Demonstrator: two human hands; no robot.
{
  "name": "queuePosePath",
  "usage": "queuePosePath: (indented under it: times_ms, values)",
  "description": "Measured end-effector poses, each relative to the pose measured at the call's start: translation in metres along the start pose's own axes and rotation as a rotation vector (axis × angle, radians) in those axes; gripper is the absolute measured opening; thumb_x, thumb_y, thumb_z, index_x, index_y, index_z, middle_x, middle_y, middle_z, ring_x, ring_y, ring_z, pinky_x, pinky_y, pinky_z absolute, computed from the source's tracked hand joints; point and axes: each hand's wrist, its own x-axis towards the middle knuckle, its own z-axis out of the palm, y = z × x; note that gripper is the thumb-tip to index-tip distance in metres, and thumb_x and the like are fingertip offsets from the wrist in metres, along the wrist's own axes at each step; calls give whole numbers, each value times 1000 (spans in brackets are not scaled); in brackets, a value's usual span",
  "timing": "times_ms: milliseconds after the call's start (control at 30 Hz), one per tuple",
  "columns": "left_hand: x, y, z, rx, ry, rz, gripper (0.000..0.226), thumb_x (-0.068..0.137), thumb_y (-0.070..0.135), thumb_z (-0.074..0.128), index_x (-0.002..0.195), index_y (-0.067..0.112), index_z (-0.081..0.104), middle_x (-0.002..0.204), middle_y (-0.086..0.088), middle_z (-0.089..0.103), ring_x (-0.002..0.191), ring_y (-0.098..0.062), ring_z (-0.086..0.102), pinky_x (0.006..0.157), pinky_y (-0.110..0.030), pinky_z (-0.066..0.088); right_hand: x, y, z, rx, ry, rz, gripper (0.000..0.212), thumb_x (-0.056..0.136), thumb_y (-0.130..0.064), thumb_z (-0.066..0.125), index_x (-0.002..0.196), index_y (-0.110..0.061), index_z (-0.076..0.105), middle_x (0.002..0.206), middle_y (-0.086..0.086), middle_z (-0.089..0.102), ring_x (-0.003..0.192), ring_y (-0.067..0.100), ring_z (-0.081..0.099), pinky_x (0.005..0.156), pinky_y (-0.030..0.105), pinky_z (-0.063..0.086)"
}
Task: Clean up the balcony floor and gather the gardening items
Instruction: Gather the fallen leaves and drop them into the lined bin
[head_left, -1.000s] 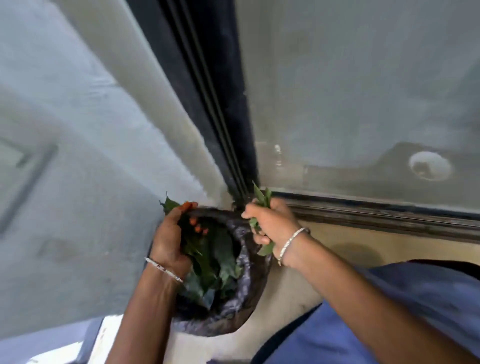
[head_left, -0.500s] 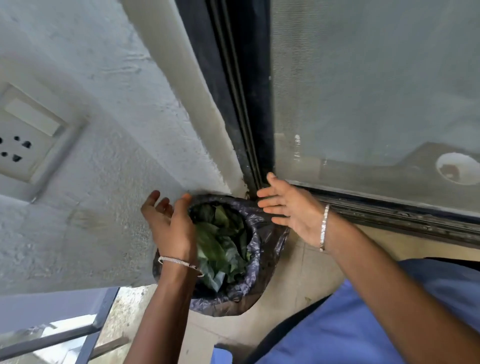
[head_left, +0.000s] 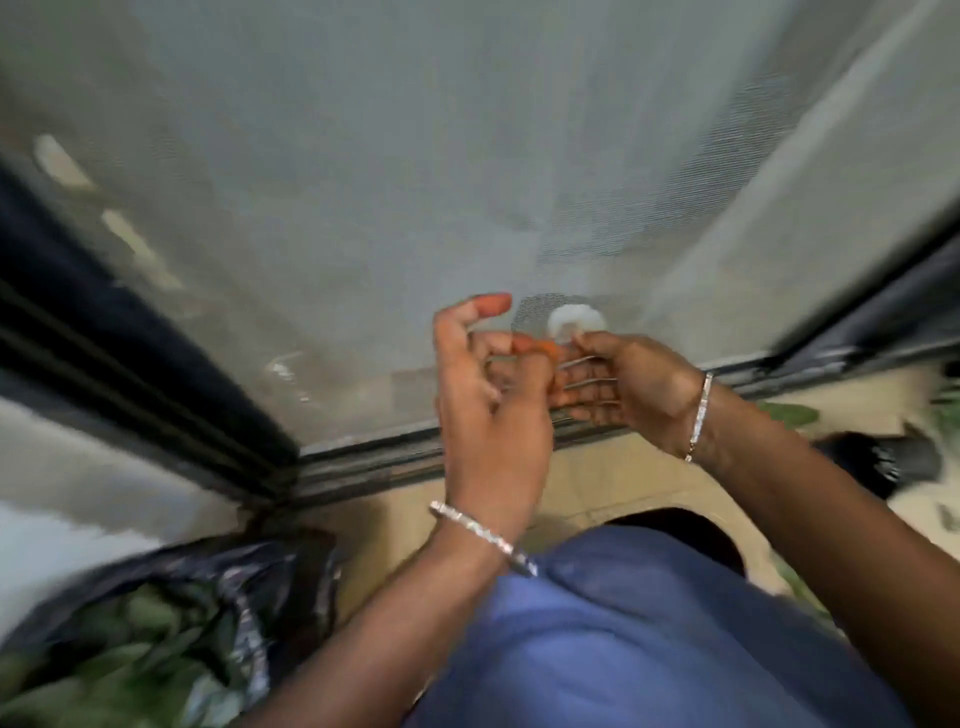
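Left hand (head_left: 488, 400), right hand (head_left: 626, 384) fingertips touching before mesh screen (head_left: 415, 156); both grips loose, empty; leaf bag (head_left: 249, 577) lower left

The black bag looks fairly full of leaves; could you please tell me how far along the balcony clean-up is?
Done: the black bag holds a heap of green leaves. In hand: nothing visible; the left hand and right hand touch at the fingers before the mesh screen. Left: a loose leaf lies on the floor at the right, beside a dark item too blurred to name.
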Motion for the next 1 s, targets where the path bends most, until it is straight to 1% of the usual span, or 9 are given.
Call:
queuePosePath:
  times_ms: [100,267,433,500,567,700,833,900,1000]
  values:
    - [11,-7,69,-2,-129,-56,32,86,1,57,114,14,52,84,-18,62,58,-17,61,55,-26,50,-15,-8,-74,-19,170,-35,30,102,-34,44,97,-15,66,83,6,67,72,19,64,69,30,47]
    - [-7,-41,170,-64,-240,-341,25,87,-3,52,105,15,52,73,-5,59,45,-9,56,53,-28,47,-66,19,-181,37,427,-27,28,102,-30,44,94,-15,66,79,5,65,69,18,61,66,28,48]
    - [-62,-76,261,-140,-458,-868,10,91,3,47,92,11,52,64,-2,53,39,-8,51,45,-21,45,-123,96,-261,169,664,56,25,102,-24,45,94,-11,65,78,6,66,68,20,61,68,29,49]
    - [-88,-97,287,-200,-538,-1126,21,95,9,45,75,11,50,56,1,52,46,-9,52,49,-22,47,-138,137,-284,239,762,95,24,102,-24,46,94,-11,65,78,6,67,66,19,63,65,29,49]
    - [-116,-133,300,-189,-554,-1270,26,97,13,42,71,13,46,61,0,49,56,-12,49,55,-25,45,-147,181,-304,286,849,148,24,102,-21,45,95,-10,65,77,6,67,61,17,63,61,28,48]
    - [-160,-199,295,97,-650,-1353,28,98,13,33,71,17,37,65,-1,35,56,-15,36,57,-27,32,-156,268,-328,343,1014,248,25,102,-15,45,86,-8,64,74,10,63,60,21,57,55,26,45]
    - [-161,-220,310,307,-882,-1235,24,99,19,43,76,15,48,69,-3,46,60,-19,47,57,-27,39,-140,347,-332,354,1061,326,26,102,-12,45,82,-7,61,67,10,60,54,20,53,54,25,41]
    - [-156,-234,316,354,-941,-1194,27,101,27,44,79,14,54,72,-3,53,65,-19,53,61,-30,45,-123,384,-328,249,1078,341,17,98,-11,51,85,-6,61,71,13,62,57,22,55,55,27,44]
    - [-146,-258,307,487,-954,-1179,33,102,35,43,83,13,57,79,-6,58,70,-22,56,68,-31,47,-103,420,-312,-106,1103,382,5,89,-13,61,93,-14,65,83,8,67,77,27,64,72,33,52]
